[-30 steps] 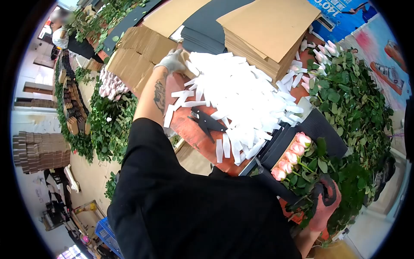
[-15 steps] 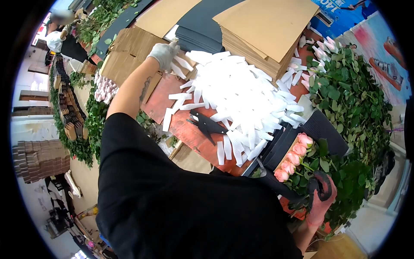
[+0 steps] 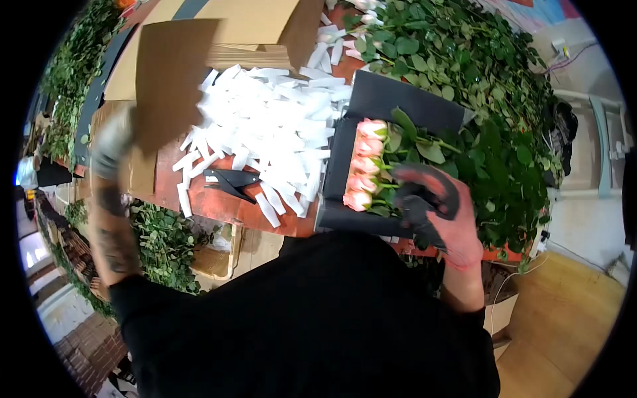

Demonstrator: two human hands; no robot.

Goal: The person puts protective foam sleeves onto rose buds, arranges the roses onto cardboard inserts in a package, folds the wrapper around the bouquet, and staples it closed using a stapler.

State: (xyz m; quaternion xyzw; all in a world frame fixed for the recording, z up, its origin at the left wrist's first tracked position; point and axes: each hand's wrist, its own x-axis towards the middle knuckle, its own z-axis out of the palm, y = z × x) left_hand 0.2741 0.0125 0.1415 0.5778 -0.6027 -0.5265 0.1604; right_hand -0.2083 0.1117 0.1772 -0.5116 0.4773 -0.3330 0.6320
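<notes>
My left hand, in a white glove and blurred by motion, grips a brown cardboard sheet raised above the left of the table. On the right, my right hand wears a pink glove with black-coated fingers. Its fingers curl over the leafy stems just beside a row of pink roses; what they hold, if anything, is hidden. Those roses lie heads to the left in a black cardboard wrap. Between my hands spreads a heap of white mesh sleeves, with a black stapler-like tool at its near edge.
A stack of tan cardboard stands behind the sleeves. Leafy rose stems pile up along the right and far right. More greenery sits below the red table's left edge. A pale chair-like frame stands at far right.
My left hand has lifted the cardboard sheet off the stacks on the left. The view has turned to the right, and my right hand has come closer to the rose heads.
</notes>
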